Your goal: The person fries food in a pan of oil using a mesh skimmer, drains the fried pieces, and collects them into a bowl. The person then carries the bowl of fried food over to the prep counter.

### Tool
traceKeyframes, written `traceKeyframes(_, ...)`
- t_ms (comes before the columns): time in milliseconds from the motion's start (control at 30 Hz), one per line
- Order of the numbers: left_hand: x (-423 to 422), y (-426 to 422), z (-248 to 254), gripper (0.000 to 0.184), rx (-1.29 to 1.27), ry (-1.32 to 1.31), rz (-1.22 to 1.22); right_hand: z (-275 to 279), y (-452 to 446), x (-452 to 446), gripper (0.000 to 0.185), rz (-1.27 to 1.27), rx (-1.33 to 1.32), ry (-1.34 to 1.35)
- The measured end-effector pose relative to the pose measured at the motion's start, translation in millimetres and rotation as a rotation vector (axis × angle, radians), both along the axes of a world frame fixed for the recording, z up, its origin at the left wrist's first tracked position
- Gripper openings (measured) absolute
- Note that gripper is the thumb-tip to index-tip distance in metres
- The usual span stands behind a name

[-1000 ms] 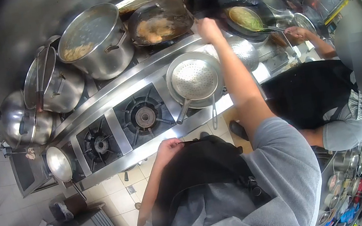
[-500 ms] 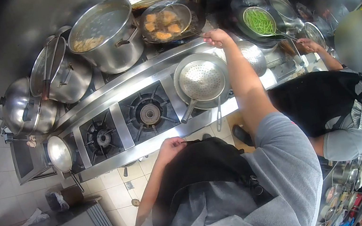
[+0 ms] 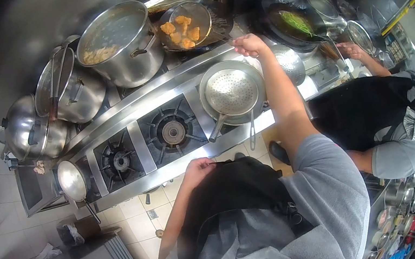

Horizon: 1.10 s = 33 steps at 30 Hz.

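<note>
Black apron (image 3: 239, 184) right of my left hand (image 3: 199, 170), which pinches its edge. Dark wok (image 3: 221, 19) ahead-left of my right hand (image 3: 250, 45), clamped on the handle of a mesh strainer (image 3: 201, 18). Strainer over wok, golden fried pieces (image 3: 194, 34) in it.

Here's your strainer (image 3: 197, 15), round, shallow and wire-meshed, set over the dark wok (image 3: 221, 16), its thin handle slanting back toward you and to the right! Whether the mesh touches the metal, you can't tell from here. Inside, golden-brown fried pieces (image 3: 184, 21), lumpy and uneven, bunch toward the left and near part of the mesh, some touching. And down your front hangs your black apron (image 3: 245, 189), creased, its edge pinched on your left.
</note>
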State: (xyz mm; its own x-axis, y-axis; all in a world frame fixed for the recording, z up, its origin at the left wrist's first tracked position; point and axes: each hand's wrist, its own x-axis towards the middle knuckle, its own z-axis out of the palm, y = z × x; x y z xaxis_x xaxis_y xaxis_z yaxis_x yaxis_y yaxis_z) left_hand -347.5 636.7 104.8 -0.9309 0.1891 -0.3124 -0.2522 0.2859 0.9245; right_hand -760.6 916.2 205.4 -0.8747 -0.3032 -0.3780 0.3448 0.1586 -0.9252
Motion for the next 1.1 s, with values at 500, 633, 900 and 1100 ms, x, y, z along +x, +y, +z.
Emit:
traceKeyframes(500,-10,5,1,0.009,-0.078,-0.048,-0.096,45,-22,42,0.023,0.049,0.658,0.523)
traceKeyframes(633,-9,4,4,0.008,-0.058,-0.053,-0.1,44,-23,51,0.023,0.0,0.798,0.806)
traceKeyframes(900,-7,1,-4,0.007,-0.023,-0.043,-0.093,59,-36,80,0.022,0.032,0.729,0.536)
traceKeyframes(1100,-12,-1,1,0.009,-0.073,-0.048,-0.124,21,-34,45,0.022,-0.033,0.791,0.706)
